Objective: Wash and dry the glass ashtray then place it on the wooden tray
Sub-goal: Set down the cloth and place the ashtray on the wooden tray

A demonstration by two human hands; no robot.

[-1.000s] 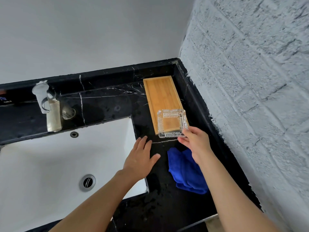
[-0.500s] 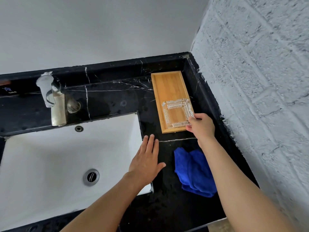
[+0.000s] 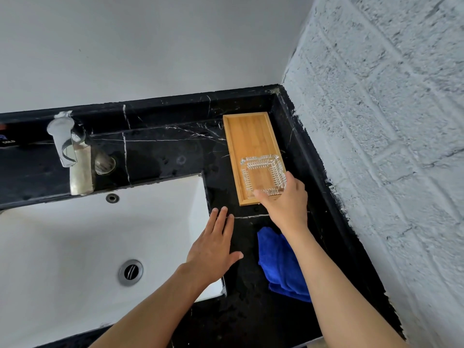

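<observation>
The glass ashtray [image 3: 262,177], pinched at its near corner by the right hand [image 3: 285,200], should be released flat within the wooden tray [image 3: 247,136], while the left hand [image 3: 213,247] is held spread beside it.

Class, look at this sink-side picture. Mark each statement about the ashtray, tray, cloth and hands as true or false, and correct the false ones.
1. The glass ashtray sits on the near end of the wooden tray. True.
2. The blue cloth lies in the sink. False: it lies on the black counter.
3. The right hand touches the ashtray. True.
4. The left hand grips the tap. False: it is open, palm down, at the sink's corner.
</observation>
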